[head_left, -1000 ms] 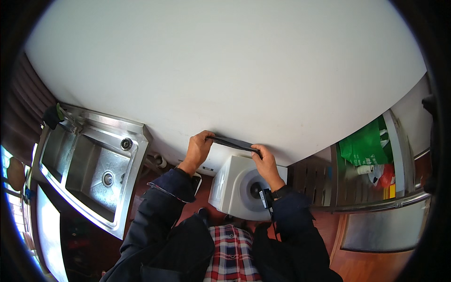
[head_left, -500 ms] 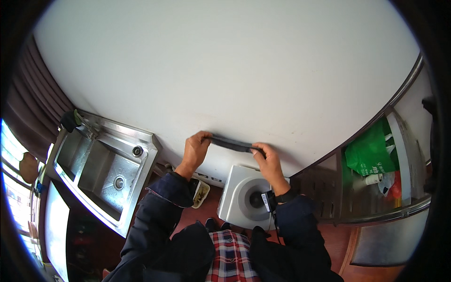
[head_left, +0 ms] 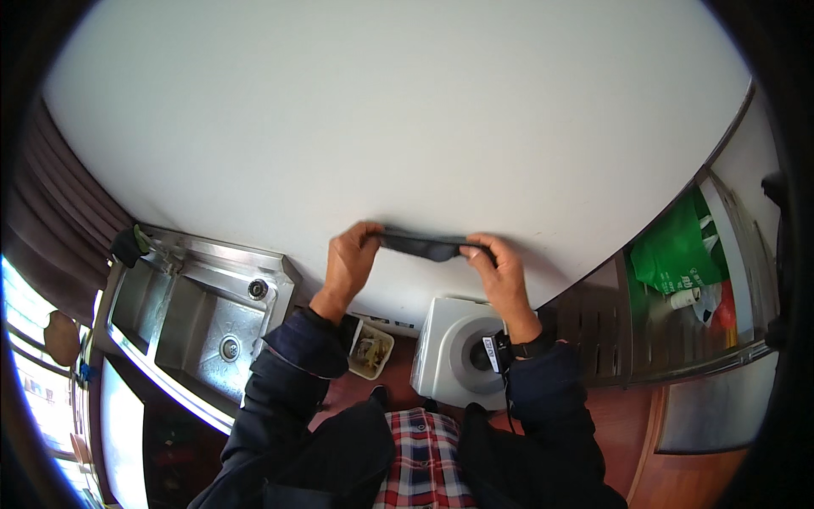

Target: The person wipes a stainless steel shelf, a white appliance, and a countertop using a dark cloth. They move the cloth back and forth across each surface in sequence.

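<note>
A dark grey piece of cloth (head_left: 421,246) is stretched between my two hands in front of the white wall. Its exact kind is unclear; it looks narrow and folded, sagging a little along the lower edge. My left hand (head_left: 346,265) pinches its left end with thumb and fingers. At the other end, my right hand (head_left: 504,276) grips the cloth the same way. Below my right hand stands a small white washing machine or spin dryer (head_left: 431,348) with a round, dark opening, partly covered by my right wrist and the device strapped there.
To the left is a stainless steel double sink (head_left: 193,335) with a tap (head_left: 172,261). A small bin (head_left: 388,360) with scraps stands on the reddish floor. On the right, a cabinet with a dark slatted front (head_left: 585,335) holds a green bag (head_left: 666,254).
Both hands have risen slightly with the cloth, and the right hand has shifted to the right. The cloth now hangs wider and more level. My view has turned slightly.
</note>
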Available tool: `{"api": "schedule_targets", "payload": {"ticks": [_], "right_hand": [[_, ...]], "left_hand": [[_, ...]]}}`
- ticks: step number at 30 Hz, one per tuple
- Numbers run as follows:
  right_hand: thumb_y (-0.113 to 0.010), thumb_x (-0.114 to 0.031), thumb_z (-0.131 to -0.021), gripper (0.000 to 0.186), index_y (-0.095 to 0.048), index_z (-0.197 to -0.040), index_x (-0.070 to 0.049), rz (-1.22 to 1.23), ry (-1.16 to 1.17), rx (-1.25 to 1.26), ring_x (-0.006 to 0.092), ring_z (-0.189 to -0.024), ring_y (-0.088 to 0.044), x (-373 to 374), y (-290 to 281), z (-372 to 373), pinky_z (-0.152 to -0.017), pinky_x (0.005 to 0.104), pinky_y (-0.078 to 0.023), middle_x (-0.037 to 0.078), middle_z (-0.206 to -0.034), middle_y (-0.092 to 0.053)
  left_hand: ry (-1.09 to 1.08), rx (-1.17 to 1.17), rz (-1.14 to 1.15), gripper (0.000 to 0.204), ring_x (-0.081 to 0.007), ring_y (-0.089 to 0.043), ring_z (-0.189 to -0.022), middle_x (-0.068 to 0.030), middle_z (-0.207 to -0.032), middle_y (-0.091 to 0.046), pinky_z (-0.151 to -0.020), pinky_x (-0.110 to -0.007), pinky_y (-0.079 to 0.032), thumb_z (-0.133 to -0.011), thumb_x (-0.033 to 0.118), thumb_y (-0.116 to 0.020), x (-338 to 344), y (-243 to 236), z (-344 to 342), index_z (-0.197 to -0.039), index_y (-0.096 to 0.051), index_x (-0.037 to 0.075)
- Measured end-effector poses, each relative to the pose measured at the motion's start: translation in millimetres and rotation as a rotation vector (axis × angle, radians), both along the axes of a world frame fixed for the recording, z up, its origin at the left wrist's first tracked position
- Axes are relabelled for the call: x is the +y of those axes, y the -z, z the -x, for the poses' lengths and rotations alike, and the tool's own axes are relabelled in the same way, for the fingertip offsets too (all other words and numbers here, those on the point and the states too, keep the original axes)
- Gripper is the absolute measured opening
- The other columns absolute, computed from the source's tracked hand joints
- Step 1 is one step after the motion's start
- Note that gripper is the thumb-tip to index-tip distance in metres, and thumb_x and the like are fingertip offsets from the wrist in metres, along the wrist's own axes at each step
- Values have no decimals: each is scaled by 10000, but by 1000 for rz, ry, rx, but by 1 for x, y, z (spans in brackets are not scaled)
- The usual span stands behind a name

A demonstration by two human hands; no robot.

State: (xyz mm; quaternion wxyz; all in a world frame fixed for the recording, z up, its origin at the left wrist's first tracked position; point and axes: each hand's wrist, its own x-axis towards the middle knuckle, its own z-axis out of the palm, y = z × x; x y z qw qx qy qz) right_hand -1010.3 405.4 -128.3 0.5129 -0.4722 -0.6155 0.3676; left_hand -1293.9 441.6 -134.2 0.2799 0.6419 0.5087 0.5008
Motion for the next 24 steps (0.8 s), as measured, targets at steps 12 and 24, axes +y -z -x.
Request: {"api": "schedule_targets", "payload": {"ticks": [12,24], "right_hand": [[-642,-134,-1059,270,-677,-1277,21,29,88,-18,120,-1013,-692,4,4,62,-885,271,-542,95,-1105,-775],[-664,-102,-1029,226,-709,-1229,-7,131,130,-207,118,-914,-681,16,53,101,-811,280,-534,76,-1015,-775]], "left_hand": [[23,-19,-16,205,-102,-605,-678,-105,-752,-705,-639,-290,-508,-932,11,-678,13,-9,52,-1120,-750,-26],[3,142,231,217,-148,-684,-784,-163,-871,-757,-750,-297,-553,-935,15,-674,20,34,95,-1131,-749,-37]]}}
